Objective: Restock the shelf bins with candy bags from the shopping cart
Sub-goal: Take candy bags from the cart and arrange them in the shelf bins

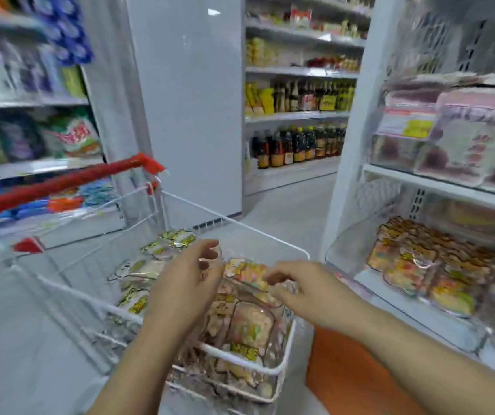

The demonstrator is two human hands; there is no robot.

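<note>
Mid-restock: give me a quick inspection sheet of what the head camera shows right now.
Surface: pale floor, with the shopping cart standing on it.
Job's things: candy bags piled in the cart; shelf bin at right partly filled with similar bags.
Clutter: orange object low beside the cart, too blurred to identify.
Hands: left hand and right hand over the cart's bags; grip unclear.
Cables: nothing seen.
Surroundings: stocked shelves, bottles among them.

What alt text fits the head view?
The left hand and right hand reach into a white wire shopping cart heaped with candy bags; blur hides whether they grip one. A clear shelf bin at right holds similar bags.
</note>
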